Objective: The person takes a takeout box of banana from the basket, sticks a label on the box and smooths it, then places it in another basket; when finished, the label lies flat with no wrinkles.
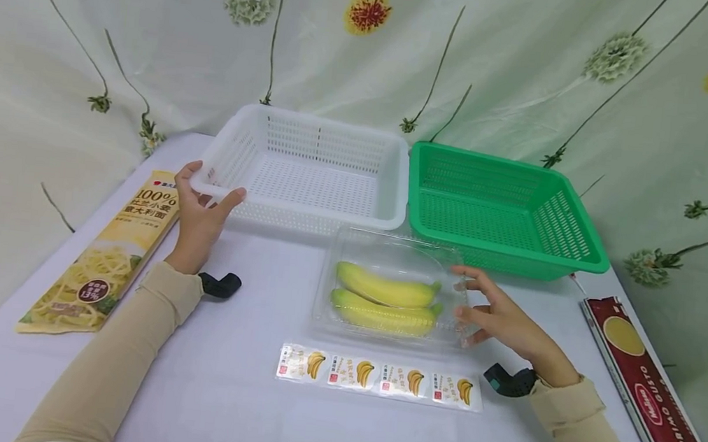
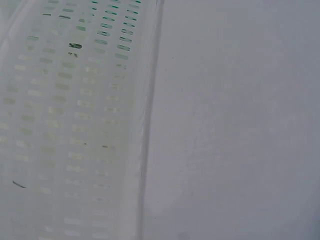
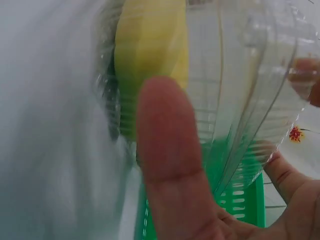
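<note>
My left hand [image 1: 197, 228] grips the near left corner of a white plastic basket [image 1: 304, 211], thumb on the rim and fingers round the side. The left wrist view shows only the basket's slotted wall [image 2: 75, 115] and white cloth. Toward the middle of the table, my right hand [image 1: 506, 322] holds the right end of a clear plastic box [image 1: 390, 245]. Inside it lie two yellow bananas [image 1: 380, 286], one in front of the other. In the right wrist view the thumb [image 3: 170, 150] overlaps one side of the box, with other fingers at the opposite side.
A green basket [image 1: 496, 253] stands right of the white one. In front of the box lies a strip of banana stickers [image 1: 381, 379]. A yellow pasta packet [image 1: 107, 255] lies at left, a dark red pasta packet [image 1: 649, 387] at right. Flowered cloth [image 1: 342, 72] hangs behind.
</note>
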`<action>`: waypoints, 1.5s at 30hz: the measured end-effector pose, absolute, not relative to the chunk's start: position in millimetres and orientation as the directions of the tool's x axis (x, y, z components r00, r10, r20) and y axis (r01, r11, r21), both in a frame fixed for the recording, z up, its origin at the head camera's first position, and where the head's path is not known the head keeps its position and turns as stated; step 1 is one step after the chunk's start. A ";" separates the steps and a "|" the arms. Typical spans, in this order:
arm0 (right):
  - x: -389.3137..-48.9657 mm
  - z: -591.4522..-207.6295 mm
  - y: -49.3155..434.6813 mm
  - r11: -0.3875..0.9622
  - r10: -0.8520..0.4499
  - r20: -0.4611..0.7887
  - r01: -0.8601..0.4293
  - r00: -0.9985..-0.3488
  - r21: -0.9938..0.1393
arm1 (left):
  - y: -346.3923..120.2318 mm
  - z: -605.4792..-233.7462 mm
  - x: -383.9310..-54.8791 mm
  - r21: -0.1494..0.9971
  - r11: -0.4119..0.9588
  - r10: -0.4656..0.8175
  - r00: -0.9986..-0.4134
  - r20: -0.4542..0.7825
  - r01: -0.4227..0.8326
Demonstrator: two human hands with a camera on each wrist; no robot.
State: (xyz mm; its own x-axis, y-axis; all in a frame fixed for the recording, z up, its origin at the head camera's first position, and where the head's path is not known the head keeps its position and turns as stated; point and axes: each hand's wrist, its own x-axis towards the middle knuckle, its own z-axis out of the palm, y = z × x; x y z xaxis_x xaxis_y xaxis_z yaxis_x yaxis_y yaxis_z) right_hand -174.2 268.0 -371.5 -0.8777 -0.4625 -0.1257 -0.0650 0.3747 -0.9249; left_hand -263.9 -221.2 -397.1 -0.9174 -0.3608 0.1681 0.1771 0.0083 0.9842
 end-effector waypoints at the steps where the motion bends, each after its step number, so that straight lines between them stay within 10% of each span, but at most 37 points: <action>1: -175.0 -371.8 269.2 0.381 -0.473 -0.123 -0.077 -0.873 -0.922 | -221.1 -396.8 -263.9 0.984 0.011 -0.361 -0.917 0.167 0.175; 19: -177.8 -348.7 274.1 0.561 -0.523 0.099 -0.429 -0.847 -0.708 | -218.9 -377.3 -255.2 0.967 0.252 -0.406 -0.903 0.142 0.039; 32: -163.5 -336.2 261.6 0.557 -0.546 0.341 -0.636 -0.765 -0.535 | -187.8 -355.9 -215.5 0.630 0.595 -0.011 -0.778 0.628 0.500; 45: -132.9 -337.2 223.1 0.303 -0.678 0.400 -0.731 -0.616 -0.612 | -178.9 -355.7 -173.8 0.523 0.734 0.404 -0.898 0.176 0.433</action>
State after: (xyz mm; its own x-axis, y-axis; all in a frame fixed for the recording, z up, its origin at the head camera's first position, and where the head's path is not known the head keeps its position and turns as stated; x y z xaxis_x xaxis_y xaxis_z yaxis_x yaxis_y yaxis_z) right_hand -132.9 223.1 -337.2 -0.6163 -0.6784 0.4000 -0.7307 0.3030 -0.6118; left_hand -173.8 -178.9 -355.7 -0.8977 0.4040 0.1759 0.4329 0.7340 0.5232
